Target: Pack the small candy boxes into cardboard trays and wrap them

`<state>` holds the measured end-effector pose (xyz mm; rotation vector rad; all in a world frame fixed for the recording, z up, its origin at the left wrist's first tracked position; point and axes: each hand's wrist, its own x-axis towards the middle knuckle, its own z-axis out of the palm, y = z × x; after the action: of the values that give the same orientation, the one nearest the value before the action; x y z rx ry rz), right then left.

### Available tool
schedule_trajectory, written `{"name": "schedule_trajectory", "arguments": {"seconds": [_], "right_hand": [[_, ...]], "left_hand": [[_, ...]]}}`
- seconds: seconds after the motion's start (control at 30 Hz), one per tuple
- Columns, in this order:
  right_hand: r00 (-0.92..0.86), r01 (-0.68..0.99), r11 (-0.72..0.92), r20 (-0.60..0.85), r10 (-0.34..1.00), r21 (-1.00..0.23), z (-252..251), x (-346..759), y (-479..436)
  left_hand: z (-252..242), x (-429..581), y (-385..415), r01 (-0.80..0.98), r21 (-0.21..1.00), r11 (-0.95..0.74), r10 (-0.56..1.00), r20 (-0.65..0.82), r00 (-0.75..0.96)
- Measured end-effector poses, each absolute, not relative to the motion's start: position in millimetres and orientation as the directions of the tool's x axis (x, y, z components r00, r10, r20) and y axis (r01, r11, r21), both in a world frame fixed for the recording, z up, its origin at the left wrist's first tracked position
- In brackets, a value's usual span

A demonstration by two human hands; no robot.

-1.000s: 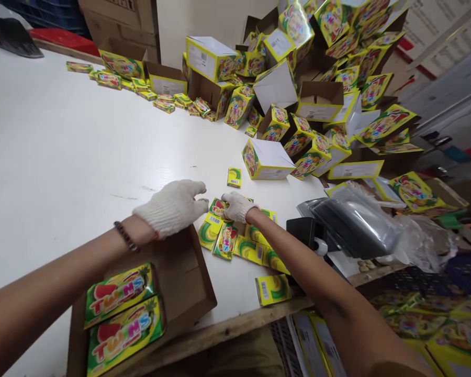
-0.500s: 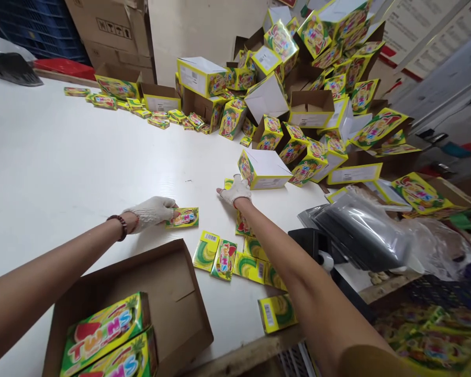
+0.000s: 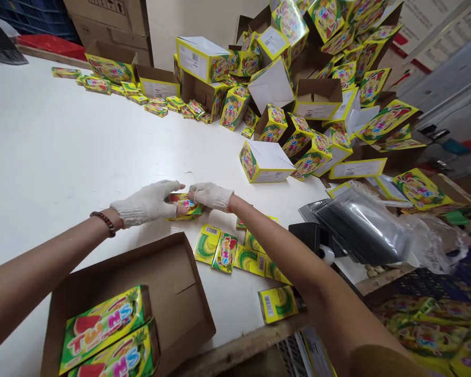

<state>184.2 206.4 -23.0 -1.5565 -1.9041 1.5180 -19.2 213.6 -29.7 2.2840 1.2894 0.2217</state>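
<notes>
Dozens of yellow boxes (image 3: 317,78) are heaped at the far right of the white table (image 3: 63,146), many tilted or leaning on each other. The heap looks loose enough that a knock from a forearm could send some of them sliding toward the hands.

Nearer, a brown tray (image 3: 176,283) hangs partly over the table's front edge with two big packs (image 3: 105,324) in its near corner. Weight pressed on that end might tip it off.

Between the tray and the right forearm lie loose packets (image 3: 223,252), overlapping one another. A single packet (image 3: 277,302) sits right at the edge, where a brush of the elbow could push it off.

The small stack of packets (image 3: 184,205) lies on the table just beyond the tray, between the two gloved hands. The left hand (image 3: 147,201) curls its fingers over the stack's left end, and the right hand (image 3: 211,195) closes on the right end, so both hands grip it. The packets are glossy, yellow and green with red lettering, flat and thin, and not squarely lined up. Being slick and held through thick knit gloves, they could fan out or slip apart if squeezed unevenly.
</notes>
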Motion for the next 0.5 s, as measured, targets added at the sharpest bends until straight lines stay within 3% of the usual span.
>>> {"name": "schedule_trajectory", "arguments": {"seconds": [0.1, 0.17, 0.23, 0.33, 0.4, 0.5], "right_hand": [[-0.22, 0.815, 0.038, -0.247, 0.944, -0.578, -24.4, 178.6, 208.3], [-0.249, 0.909, 0.159, -0.197, 0.948, -0.385, -19.7, 185.5, 199.5], [-0.446, 0.886, 0.376, -0.277, 0.851, -0.271, -13.8, 194.5, 181.9], [-0.687, 0.701, 0.693, -0.414, 0.596, -0.166, -11.7, 201.1, 152.8], [-0.711, 0.631, 0.773, -0.452, 0.538, -0.073, -16.7, 200.1, 141.6], [-0.7, 0.631, 0.776, -0.44, 0.563, -0.012, -26.6, 197.8, 139.6]], "left_hand": [[-37.1, -19.8, 211.8, 0.796, 0.24, -0.556, 0.787, -0.156, 0.597], [-40.7, -19.9, 211.9, 0.8, 0.178, -0.572, 0.784, -0.168, 0.598], [-42.1, -19.6, 212.8, 0.787, 0.182, -0.59, 0.77, -0.168, 0.616], [-41.2, -18.8, 215.7, 0.787, 0.211, -0.579, 0.758, -0.216, 0.615], [-40.6, -18.7, 218.1, 0.808, 0.248, -0.535, 0.773, -0.244, 0.586], [-41.6, -20.9, 219.7, 0.851, 0.376, -0.366, 0.851, -0.234, 0.47]]}}
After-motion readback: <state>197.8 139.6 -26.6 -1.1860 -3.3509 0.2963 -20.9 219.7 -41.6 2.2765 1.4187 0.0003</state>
